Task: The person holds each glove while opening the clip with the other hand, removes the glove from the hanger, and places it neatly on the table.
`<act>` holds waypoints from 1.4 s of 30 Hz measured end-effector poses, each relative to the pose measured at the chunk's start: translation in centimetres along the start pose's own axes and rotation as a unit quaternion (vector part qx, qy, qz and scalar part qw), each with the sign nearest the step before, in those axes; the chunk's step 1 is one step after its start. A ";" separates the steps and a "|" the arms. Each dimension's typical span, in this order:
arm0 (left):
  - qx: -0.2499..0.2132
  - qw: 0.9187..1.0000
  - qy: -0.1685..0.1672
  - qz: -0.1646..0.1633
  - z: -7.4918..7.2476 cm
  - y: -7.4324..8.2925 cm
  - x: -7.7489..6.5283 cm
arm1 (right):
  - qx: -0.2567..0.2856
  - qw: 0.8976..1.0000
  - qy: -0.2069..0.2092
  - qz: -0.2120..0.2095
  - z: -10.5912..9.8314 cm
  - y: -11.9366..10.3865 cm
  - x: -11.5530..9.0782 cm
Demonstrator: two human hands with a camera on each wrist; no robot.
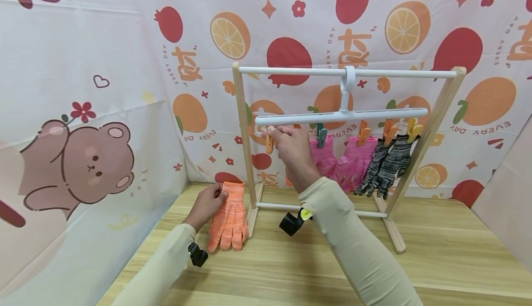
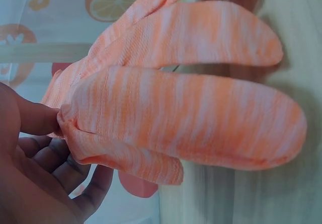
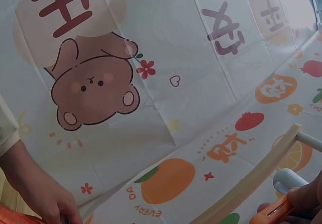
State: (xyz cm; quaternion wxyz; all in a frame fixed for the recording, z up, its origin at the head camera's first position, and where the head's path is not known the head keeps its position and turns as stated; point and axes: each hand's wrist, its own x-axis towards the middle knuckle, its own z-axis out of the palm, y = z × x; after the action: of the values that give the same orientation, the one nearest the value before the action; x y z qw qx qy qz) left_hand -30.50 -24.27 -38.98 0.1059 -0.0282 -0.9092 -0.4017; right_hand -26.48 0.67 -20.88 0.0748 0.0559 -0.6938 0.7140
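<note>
Unlike left wrist, head view shows the pinched clothespin (image 1: 269,145).

A rack (image 1: 287,71) stands on a table (image 1: 440,264) before a backdrop (image 1: 257,24), with a second cloth wall (image 1: 124,33) at left. A hanger (image 1: 303,119) hooks over the top bar near its middle. A right hand (image 1: 294,154) pinches 1 clothespin (image 1: 269,145) beneath the hanger's left end; 4 other clothespins (image 1: 321,136) sit farther right, gloves (image 1: 355,162) hanging below. Just left of the rack, a left hand (image 1: 206,205) holds another glove (image 1: 229,218) by its upper part.
</note>
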 end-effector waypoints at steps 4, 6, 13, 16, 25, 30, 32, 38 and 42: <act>0.003 1.000 -0.001 -0.001 0.0 -0.3 0.4 | 0.000 1.000 -0.003 -0.005 0.1 0.0 0.0; 0.001 1.000 -0.004 -0.003 0.1 -0.5 0.6 | 0.000 1.000 -0.002 -0.005 0.1 0.0 -0.1; 0.003 1.000 -0.008 -0.004 0.5 -0.9 1.2 | 0.010 1.000 0.003 -0.008 0.1 0.1 -0.2; 0.006 1.000 -0.005 0.001 0.7 -1.0 1.3 | 0.008 1.000 0.004 -0.011 0.1 0.2 -0.2; 0.019 1.000 -0.012 -0.012 1.1 -2.0 1.7 | 0.011 1.000 0.007 -0.008 0.1 0.2 -0.2; 0.019 1.000 -0.014 -0.019 1.3 -2.5 1.8 | 0.011 1.000 0.008 -0.008 0.1 0.1 -0.1; 0.021 0.999 -0.015 -0.022 1.3 -2.7 1.9 | 0.011 1.000 0.008 -0.007 0.1 0.1 -0.1; 0.023 0.999 -0.026 -0.032 1.6 -3.2 2.0 | 0.003 1.000 0.011 -0.005 0.2 0.2 -0.1; 0.021 0.999 -0.026 -0.038 1.9 -3.5 2.0 | 0.006 1.000 0.013 -0.004 0.2 0.3 0.0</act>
State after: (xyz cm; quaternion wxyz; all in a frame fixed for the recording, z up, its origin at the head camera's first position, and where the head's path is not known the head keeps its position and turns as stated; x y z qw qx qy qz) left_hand -33.23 -25.31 -42.26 0.0671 -0.0020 -0.9203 -0.3855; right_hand -26.49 0.42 -21.16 0.0863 0.0500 -0.6881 0.7188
